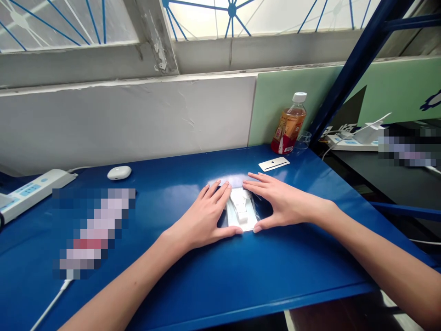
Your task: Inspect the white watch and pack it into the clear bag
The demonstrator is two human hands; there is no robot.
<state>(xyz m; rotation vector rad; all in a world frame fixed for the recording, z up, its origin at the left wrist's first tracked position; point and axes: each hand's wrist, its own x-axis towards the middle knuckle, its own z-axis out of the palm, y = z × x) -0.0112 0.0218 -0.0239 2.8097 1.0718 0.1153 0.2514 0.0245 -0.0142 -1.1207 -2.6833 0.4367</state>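
A small clear plastic packet [251,218] lies flat on the blue desk, with a white object [242,209] in it whose kind I cannot make out. My left hand [206,215] rests at the packet's left side, fingers stretched forward and thumb at its near edge. On the other side, my right hand [277,198] has its fingers spread and its thumb by the near right corner. Both hands touch or nearly touch the packet's edges without closing on it. Behind my right hand lies a white card [274,163] with a dark stripe and dot.
The blue desk [165,285] meets a wall at the back. A bottle of reddish drink [289,124] stands at the back right beside a clear ring-shaped item [303,139]. To the left are a white earbud case [119,173], a power strip [51,181] and a blurred-out object with a cable [51,303].
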